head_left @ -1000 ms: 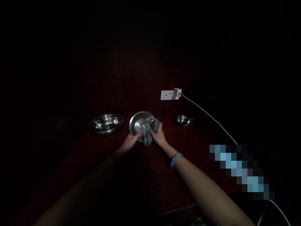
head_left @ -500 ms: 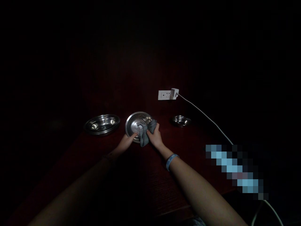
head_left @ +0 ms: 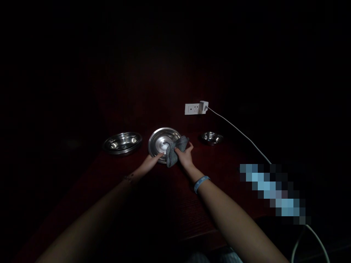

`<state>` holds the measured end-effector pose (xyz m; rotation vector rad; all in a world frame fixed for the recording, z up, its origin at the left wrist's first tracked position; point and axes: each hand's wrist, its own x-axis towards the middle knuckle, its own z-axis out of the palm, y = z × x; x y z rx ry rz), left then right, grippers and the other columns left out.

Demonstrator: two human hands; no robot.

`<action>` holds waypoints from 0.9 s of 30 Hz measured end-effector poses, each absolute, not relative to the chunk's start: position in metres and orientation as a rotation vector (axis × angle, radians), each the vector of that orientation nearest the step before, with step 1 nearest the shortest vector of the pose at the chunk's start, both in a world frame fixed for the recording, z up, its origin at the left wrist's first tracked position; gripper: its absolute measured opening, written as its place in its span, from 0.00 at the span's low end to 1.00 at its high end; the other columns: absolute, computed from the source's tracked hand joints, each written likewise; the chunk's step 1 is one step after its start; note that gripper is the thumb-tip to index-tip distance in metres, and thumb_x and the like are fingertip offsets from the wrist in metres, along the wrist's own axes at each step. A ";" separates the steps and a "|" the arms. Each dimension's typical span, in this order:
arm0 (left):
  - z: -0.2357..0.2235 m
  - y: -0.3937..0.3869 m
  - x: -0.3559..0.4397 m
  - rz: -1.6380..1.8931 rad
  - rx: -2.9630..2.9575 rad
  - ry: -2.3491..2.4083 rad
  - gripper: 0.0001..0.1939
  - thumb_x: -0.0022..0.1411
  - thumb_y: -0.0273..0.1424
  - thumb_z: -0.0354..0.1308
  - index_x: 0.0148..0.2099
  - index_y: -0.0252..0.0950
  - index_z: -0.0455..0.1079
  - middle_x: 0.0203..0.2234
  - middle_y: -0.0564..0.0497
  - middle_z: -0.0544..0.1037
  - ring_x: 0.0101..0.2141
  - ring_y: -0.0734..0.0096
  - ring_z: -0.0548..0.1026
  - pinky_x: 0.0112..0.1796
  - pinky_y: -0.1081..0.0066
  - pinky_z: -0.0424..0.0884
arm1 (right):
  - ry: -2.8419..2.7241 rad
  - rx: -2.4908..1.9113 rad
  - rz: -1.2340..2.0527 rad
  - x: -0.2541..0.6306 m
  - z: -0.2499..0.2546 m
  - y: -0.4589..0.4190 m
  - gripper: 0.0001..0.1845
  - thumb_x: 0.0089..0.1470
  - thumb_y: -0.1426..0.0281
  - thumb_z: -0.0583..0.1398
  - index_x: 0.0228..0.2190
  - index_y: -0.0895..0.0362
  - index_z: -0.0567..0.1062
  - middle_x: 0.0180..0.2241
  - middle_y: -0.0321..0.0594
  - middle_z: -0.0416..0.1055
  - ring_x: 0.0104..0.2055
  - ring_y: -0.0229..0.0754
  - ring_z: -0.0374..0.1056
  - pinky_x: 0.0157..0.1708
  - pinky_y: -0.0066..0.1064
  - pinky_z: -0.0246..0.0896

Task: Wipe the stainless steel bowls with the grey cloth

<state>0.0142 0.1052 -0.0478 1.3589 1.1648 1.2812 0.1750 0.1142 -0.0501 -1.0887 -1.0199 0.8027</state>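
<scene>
A shiny round metal bowl is tilted up toward me in the middle of the head view. My left hand grips its lower left rim, thumb over the inside and the other fingers hidden behind. A grey cloth is bunched in my right hand, thumb on top of it, at the bowl's right side. The cloth covers the bowl's lower right rim and part of its inside.
A stack of metal bowls stands on the dark red table at left. A small metal bowl sits at right. From a wall socket a white cable runs down right, past a pixelated patch.
The bowl, both hands and the cloth have shifted slightly right and up in view. More of the cloth now spreads over the bowl's right rim. Both hands keep their hold.
</scene>
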 end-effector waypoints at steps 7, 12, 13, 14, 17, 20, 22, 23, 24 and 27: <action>-0.042 0.103 0.008 1.272 1.181 1.191 0.21 0.55 0.33 0.60 0.50 0.31 0.70 0.47 0.42 0.77 0.49 0.61 0.74 0.55 0.62 0.62 | -1.170 -1.150 0.993 0.172 -0.048 0.113 0.10 0.48 0.64 0.59 0.30 0.59 0.72 0.34 0.44 0.76 0.38 0.46 0.73 0.42 0.37 0.69; -0.041 0.103 0.006 1.298 1.118 1.129 0.22 0.55 0.35 0.60 0.51 0.32 0.70 0.48 0.43 0.76 0.50 0.61 0.74 0.55 0.61 0.62 | -1.147 -1.134 1.052 0.170 -0.042 0.107 0.09 0.48 0.65 0.59 0.28 0.59 0.74 0.32 0.42 0.77 0.37 0.43 0.74 0.41 0.33 0.69; -0.041 0.103 0.006 1.302 1.106 1.115 0.22 0.55 0.36 0.60 0.51 0.33 0.69 0.49 0.43 0.76 0.50 0.61 0.73 0.55 0.61 0.62 | -1.122 -1.119 1.094 0.169 -0.040 0.104 0.10 0.49 0.65 0.60 0.30 0.59 0.74 0.33 0.43 0.77 0.37 0.43 0.74 0.40 0.33 0.69; -0.040 0.103 0.007 1.306 1.098 1.096 0.23 0.55 0.36 0.60 0.52 0.33 0.69 0.50 0.44 0.76 0.51 0.61 0.73 0.55 0.61 0.62 | -1.092 -1.105 1.153 0.168 -0.039 0.102 0.11 0.49 0.64 0.60 0.32 0.59 0.74 0.33 0.43 0.77 0.36 0.42 0.74 0.38 0.32 0.70; -0.039 0.101 0.007 1.315 1.111 1.024 0.24 0.55 0.37 0.60 0.53 0.34 0.68 0.52 0.45 0.73 0.53 0.61 0.70 0.56 0.62 0.62 | -1.007 -1.078 1.363 0.167 -0.034 0.095 0.15 0.50 0.63 0.60 0.38 0.59 0.74 0.33 0.45 0.77 0.33 0.42 0.74 0.31 0.31 0.71; -0.036 0.097 0.007 1.305 1.138 1.000 0.25 0.56 0.37 0.59 0.55 0.35 0.67 0.53 0.45 0.72 0.54 0.61 0.70 0.56 0.63 0.62 | -0.950 -1.082 1.422 0.166 -0.033 0.092 0.14 0.49 0.65 0.61 0.39 0.59 0.73 0.34 0.44 0.77 0.32 0.40 0.74 0.28 0.28 0.70; -0.036 0.096 0.009 1.301 1.167 1.023 0.24 0.55 0.37 0.60 0.54 0.34 0.68 0.53 0.45 0.73 0.54 0.60 0.70 0.56 0.62 0.61 | -0.927 -1.105 1.392 0.167 -0.035 0.094 0.14 0.48 0.68 0.61 0.39 0.59 0.73 0.34 0.44 0.77 0.32 0.40 0.74 0.27 0.27 0.69; -0.036 0.096 0.010 1.299 1.195 1.030 0.24 0.54 0.36 0.61 0.53 0.34 0.69 0.52 0.45 0.74 0.54 0.59 0.69 0.56 0.62 0.61 | -0.921 -1.109 1.376 0.167 -0.037 0.095 0.13 0.48 0.69 0.61 0.38 0.59 0.73 0.34 0.44 0.77 0.31 0.40 0.74 0.27 0.28 0.69; -0.037 0.097 0.011 1.293 1.228 1.029 0.23 0.53 0.35 0.62 0.51 0.33 0.70 0.51 0.45 0.75 0.54 0.58 0.69 0.57 0.62 0.60 | -0.921 -1.104 1.360 0.167 -0.039 0.097 0.13 0.47 0.69 0.61 0.38 0.59 0.73 0.34 0.44 0.77 0.31 0.40 0.74 0.28 0.28 0.69; -0.043 0.101 0.013 1.273 1.329 1.001 0.22 0.49 0.33 0.64 0.47 0.32 0.72 0.48 0.45 0.77 0.53 0.57 0.71 0.57 0.61 0.59 | -0.954 -1.056 1.280 0.167 -0.043 0.102 0.11 0.47 0.71 0.60 0.35 0.60 0.74 0.36 0.44 0.77 0.34 0.41 0.74 0.35 0.31 0.70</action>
